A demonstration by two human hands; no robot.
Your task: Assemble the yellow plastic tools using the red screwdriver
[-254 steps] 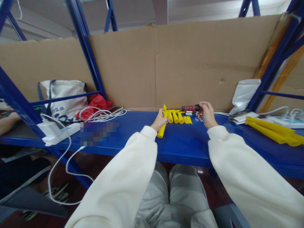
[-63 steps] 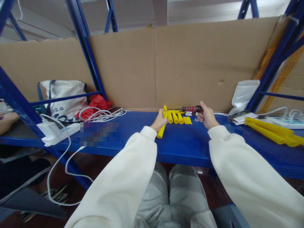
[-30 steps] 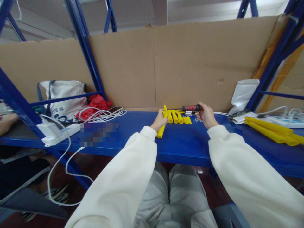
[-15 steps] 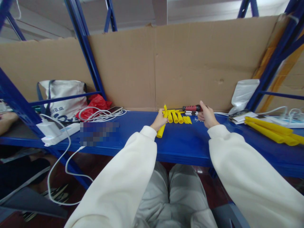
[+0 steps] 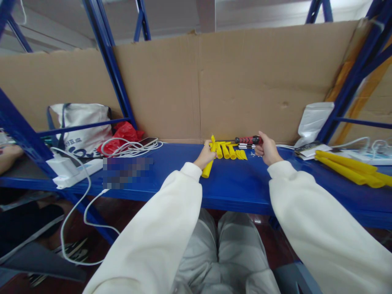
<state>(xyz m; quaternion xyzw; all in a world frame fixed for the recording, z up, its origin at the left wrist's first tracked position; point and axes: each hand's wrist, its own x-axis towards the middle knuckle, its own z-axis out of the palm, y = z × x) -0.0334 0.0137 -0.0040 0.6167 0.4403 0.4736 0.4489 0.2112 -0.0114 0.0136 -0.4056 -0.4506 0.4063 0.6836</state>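
Observation:
My left hand (image 5: pixel 206 155) is closed around a yellow tube-shaped piece (image 5: pixel 208 168) that stands up off the blue table. In my right hand (image 5: pixel 267 148) is the end of a screwdriver (image 5: pixel 248 140) with a red and black handle. Its thin shaft points left, towards the yellow piece in my left hand; where the tip meets it is too small to tell. Between the hands lie several yellow tubular pieces (image 5: pixel 226 151) in a row and some small flat yellow pieces (image 5: pixel 241 154). Tiny white bits (image 5: pixel 252 154) lie near my right hand.
Long yellow tubes (image 5: pixel 346 167) lie on the right of the blue table (image 5: pixel 239 183). A power strip (image 5: pixel 78 173), white cables (image 5: pixel 122 149), a red plastic bag (image 5: pixel 124 132) and a cloth bag (image 5: pixel 82 122) are at left. Cardboard (image 5: pixel 245 81) stands behind. A person's arm (image 5: pixel 9 157) shows far left.
The screwdriver's handle looks slightly turned, and the fingers of my right hand have shifted a little on its end. My left hand and the yellow piece stay in place.

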